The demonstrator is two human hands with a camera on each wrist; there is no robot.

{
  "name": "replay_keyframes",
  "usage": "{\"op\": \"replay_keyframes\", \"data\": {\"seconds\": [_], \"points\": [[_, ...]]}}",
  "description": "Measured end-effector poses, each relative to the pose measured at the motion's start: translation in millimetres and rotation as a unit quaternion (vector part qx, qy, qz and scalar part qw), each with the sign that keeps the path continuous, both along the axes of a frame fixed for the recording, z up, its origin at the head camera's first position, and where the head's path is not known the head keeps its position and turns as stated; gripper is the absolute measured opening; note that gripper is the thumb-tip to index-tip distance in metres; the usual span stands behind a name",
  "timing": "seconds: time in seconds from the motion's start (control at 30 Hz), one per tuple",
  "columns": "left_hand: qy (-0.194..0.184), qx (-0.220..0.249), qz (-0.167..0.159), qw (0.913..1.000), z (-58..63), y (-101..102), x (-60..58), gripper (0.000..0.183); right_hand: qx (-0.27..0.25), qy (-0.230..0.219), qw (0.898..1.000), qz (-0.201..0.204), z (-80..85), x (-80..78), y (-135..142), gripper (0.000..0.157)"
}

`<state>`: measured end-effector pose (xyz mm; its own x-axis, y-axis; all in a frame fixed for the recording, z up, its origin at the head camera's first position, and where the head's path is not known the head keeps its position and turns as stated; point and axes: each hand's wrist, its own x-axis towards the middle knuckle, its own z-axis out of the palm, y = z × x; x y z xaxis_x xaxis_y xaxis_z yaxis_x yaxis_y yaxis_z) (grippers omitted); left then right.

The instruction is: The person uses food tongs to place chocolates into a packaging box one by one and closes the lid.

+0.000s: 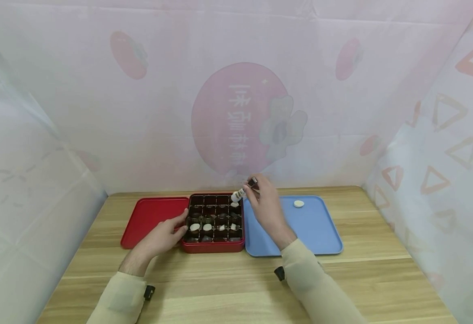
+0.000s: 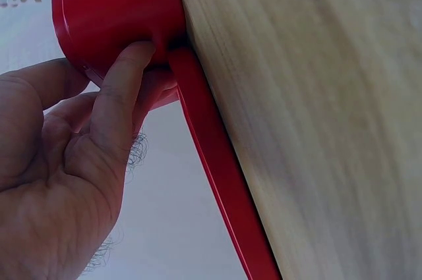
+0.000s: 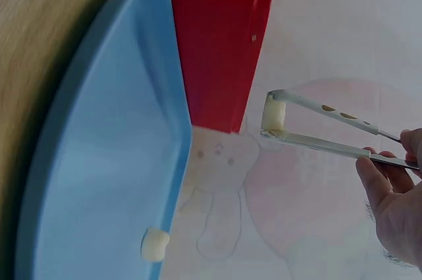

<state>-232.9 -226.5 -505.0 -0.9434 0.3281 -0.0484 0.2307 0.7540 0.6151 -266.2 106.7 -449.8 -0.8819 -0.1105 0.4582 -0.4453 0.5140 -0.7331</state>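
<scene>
My right hand (image 1: 268, 207) grips a pair of tongs (image 3: 323, 145) with white, gold-spotted arms. Between the tong tips sits a white round piece (image 3: 273, 114), perhaps a candy, over the back right cell of the red divided box (image 1: 214, 248). My left hand (image 1: 163, 236) rests against the box's left wall, its thumb and fingertips touching the red side (image 2: 122, 16). Inside, two white round pieces (image 1: 194, 227), smaller whitish pieces (image 1: 222, 228) and several dark ones (image 1: 206, 239) fill cells in the front rows.
Left of the box lies a red lid (image 1: 151, 220), overlapped by the box's edge. To the right a blue tray (image 1: 309, 234) carries one white round piece (image 1: 299, 204) near its back edge. A printed cloth (image 1: 159, 112) hangs behind the wooden table (image 1: 220, 283).
</scene>
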Motion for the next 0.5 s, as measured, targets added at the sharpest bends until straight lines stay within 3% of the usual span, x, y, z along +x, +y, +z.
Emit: {"op": "replay_keyframes", "data": {"seconds": [0.23, 0.5], "points": [[-0.002, -0.001, 0.001, 1.0000, 0.3, 0.2, -0.2, 0.068, -0.012, -0.005, 1.000, 0.024, -8.4, -5.5, -23.0, 0.015], [0.003, 0.000, 0.000, 1.0000, 1.1, 0.5, 0.8, 0.067, 0.013, -0.022, 0.999, 0.031, -15.9, -13.2, -34.3, 0.015]]}}
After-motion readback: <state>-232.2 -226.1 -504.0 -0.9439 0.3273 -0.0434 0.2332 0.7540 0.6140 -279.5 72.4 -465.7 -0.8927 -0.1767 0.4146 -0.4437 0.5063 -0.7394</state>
